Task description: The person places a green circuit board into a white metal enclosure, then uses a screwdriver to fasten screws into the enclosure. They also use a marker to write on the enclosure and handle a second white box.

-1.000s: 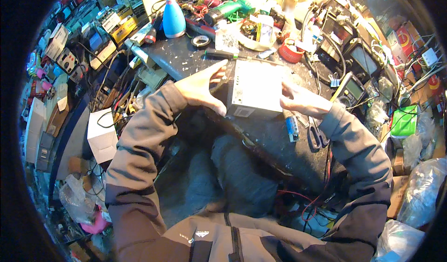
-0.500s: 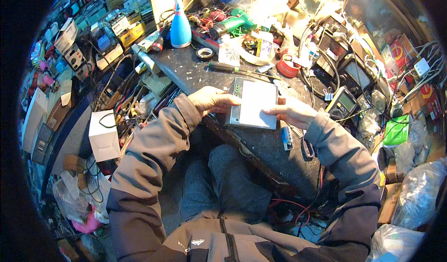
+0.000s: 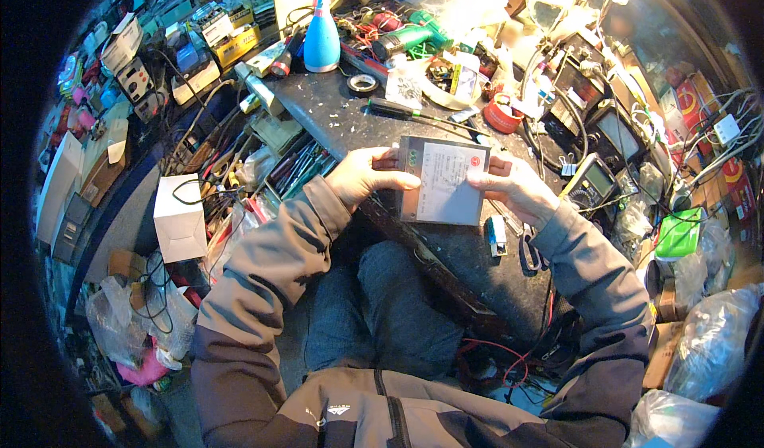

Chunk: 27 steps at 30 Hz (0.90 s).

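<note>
Both hands hold up a flat grey rectangular device (image 3: 408, 201) over the front edge of the bench. A white label (image 3: 450, 197) with dark print and a red round mark covers most of its face; small green spots show at its upper left. My left hand (image 3: 368, 179) pinches the left edge, thumb on the front. At the right edge my right hand (image 3: 513, 187) grips it, thumb lying on the label. The fingers behind the device are partly hidden. Just below my right hand, a small blue-and-white object (image 3: 497, 235) lies on the bench.
On the dark bench (image 3: 318, 106) stand a blue squeeze bottle (image 3: 321, 42), a black tape ring (image 3: 362, 84), a screwdriver (image 3: 394, 109), a red tape roll (image 3: 503, 114) and a multimeter (image 3: 593, 181). Tangled cables and parts crowd the back. A white box (image 3: 179, 217) sits at left.
The device has tilted, so its label's print and red mark now show instead of glare. My hands keep their hold. The whole view has shifted slightly.
</note>
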Available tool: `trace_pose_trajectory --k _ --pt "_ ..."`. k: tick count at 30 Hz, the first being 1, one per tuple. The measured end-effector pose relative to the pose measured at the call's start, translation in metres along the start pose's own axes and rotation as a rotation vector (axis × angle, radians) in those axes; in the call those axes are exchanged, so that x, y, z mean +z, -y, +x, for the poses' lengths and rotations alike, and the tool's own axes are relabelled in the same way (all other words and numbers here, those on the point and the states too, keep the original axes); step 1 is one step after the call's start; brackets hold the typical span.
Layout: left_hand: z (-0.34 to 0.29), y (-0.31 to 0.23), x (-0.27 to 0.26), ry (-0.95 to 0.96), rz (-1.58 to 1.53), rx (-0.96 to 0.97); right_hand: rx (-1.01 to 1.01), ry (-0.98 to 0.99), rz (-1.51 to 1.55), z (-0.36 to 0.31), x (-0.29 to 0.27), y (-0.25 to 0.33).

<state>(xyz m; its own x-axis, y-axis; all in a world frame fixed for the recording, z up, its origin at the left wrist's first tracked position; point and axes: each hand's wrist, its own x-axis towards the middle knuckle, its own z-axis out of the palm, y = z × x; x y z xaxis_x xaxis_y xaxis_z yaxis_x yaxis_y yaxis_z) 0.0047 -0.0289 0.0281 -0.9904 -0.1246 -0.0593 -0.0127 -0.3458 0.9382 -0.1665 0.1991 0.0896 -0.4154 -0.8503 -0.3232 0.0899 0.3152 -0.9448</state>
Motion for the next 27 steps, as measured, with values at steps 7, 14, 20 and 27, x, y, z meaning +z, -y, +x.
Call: trace_pose_trajectory --k 7,14,20,27 --pt "0.002 -0.013 0.008 -0.14 0.736 0.619 -0.338 0.054 0.042 0.013 -0.014 -0.01" --pt "0.001 0.016 0.0 -0.161 1.339 1.034 -0.42 0.118 -0.108 0.025 -0.029 -0.032" --pt "-0.006 0.024 -0.008 0.092 1.638 1.109 -0.257 0.096 -0.294 0.017 -0.031 -0.029" --pt "-0.039 0.031 0.025 -0.371 1.102 0.696 -0.451 0.131 -0.815 0.017 -0.02 0.018"
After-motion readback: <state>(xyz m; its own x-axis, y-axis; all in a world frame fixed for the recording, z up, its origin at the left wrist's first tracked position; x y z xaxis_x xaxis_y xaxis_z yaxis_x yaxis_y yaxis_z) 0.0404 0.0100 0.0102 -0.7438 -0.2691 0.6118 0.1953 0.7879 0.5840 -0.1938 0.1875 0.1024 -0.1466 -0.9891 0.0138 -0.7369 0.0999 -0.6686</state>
